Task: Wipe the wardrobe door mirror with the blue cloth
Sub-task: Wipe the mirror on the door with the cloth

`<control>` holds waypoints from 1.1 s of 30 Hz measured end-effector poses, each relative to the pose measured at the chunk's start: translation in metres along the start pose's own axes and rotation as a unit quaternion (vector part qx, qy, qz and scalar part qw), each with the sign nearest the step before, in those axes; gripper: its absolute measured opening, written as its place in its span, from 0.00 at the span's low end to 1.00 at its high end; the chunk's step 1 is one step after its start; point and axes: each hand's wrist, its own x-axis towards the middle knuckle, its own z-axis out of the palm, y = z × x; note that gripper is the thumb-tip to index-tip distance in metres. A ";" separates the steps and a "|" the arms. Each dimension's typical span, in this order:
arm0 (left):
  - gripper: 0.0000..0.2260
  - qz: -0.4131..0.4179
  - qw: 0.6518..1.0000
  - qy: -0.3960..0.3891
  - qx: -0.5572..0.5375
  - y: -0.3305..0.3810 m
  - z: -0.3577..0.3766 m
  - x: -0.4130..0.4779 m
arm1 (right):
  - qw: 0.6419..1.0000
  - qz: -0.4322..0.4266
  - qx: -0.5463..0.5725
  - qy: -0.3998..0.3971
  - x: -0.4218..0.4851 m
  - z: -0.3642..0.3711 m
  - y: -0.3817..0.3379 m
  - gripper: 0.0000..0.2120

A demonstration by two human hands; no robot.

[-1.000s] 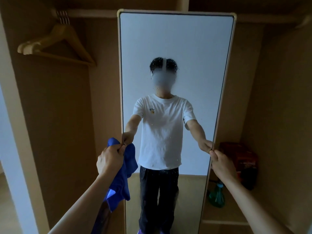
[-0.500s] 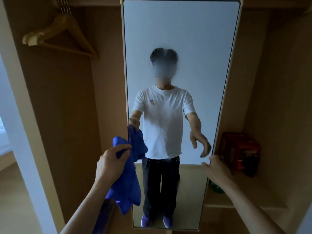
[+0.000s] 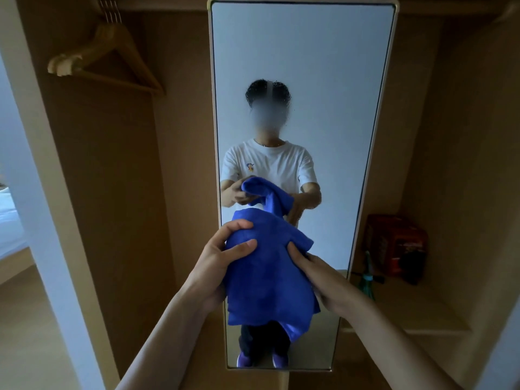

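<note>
Bedroom: open wardrobe (image 3: 118, 192), wooden hangers (image 3: 107, 54), bed (image 3: 8, 220).

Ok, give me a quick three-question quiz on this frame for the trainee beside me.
1. True or false: the left hand and the right hand both grip the blue cloth.
2. Where do the wooden hangers hang? A: left of the mirror. B: right of it. C: on its frame.
3. Fill in: on the shelf right of the mirror, a green bottle stands beside a ____ box.

Key: 1 true; 2 A; 3 red.
</note>
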 end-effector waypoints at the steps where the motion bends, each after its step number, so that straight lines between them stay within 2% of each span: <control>1: 0.16 -0.002 1.000 -0.009 -0.021 -0.002 0.001 0.000 | 0.999 0.007 0.035 0.000 -0.002 0.002 -0.002 0.29; 5: 0.14 -0.018 0.993 -0.045 -0.106 -0.012 0.002 -0.003 | 0.984 0.037 0.173 0.015 -0.007 0.012 -0.005 0.25; 12: 0.12 -0.023 0.986 -0.074 -0.146 -0.015 -0.008 -0.006 | 0.985 0.012 0.162 0.054 -0.002 0.021 -0.005 0.13; 14: 0.16 -0.019 0.990 -0.066 -0.122 -0.011 -0.014 -0.005 | 0.991 0.001 0.120 0.063 -0.003 0.025 -0.010 0.11; 16: 0.18 -0.013 0.996 -0.047 -0.074 -0.007 -0.021 -0.003 | 0.994 -0.020 0.089 0.053 -0.006 0.025 -0.016 0.16; 18: 0.18 -0.006 0.999 -0.029 -0.022 -0.003 -0.026 -0.001 | 0.994 -0.046 0.096 0.035 -0.011 0.024 -0.022 0.19; 22: 0.18 0.023 0.998 -0.005 0.064 -0.004 -0.030 -0.004 | 0.987 -0.091 0.121 0.060 -0.014 0.027 -0.026 0.20; 26: 0.15 0.025 0.974 0.033 0.222 -0.009 -0.015 -0.003 | 0.984 -0.094 0.122 0.093 -0.012 0.031 -0.027 0.16; 28: 0.12 0.011 0.962 0.023 0.271 -0.005 -0.004 -0.002 | 0.983 -0.104 0.115 0.103 -0.011 0.030 -0.029 0.14; 31: 0.15 0.006 0.968 -0.058 0.243 -0.002 0.012 0.001 | 0.982 -0.118 0.126 0.071 -0.008 0.029 -0.031 0.14; 33: 0.12 0.037 0.974 -0.057 0.217 0.000 0.021 0.007 | 0.980 -0.143 0.134 0.041 -0.005 0.029 -0.035 0.15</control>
